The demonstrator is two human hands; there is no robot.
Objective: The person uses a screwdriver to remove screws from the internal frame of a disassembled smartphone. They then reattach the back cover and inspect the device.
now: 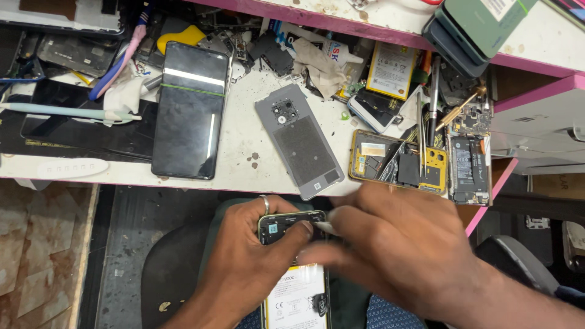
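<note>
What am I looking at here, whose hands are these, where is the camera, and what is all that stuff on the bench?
This is one picture from a camera worn on a person's head, looking down at their own two bare hands; there is no machine. The left hand, with a ring on one finger, grips an opened phone with its back removed, held over the lap so its battery and circuit parts show. The right hand is blurred and pinches a thin pale tool at the phone's upper end.

Beyond the hands is a stained white workbench with a pink edge. On it lie a black phone with a dark screen, a grey phone back cover with camera holes, a gold-framed opened phone, metal tweezers and a crumpled cloth.
</note>
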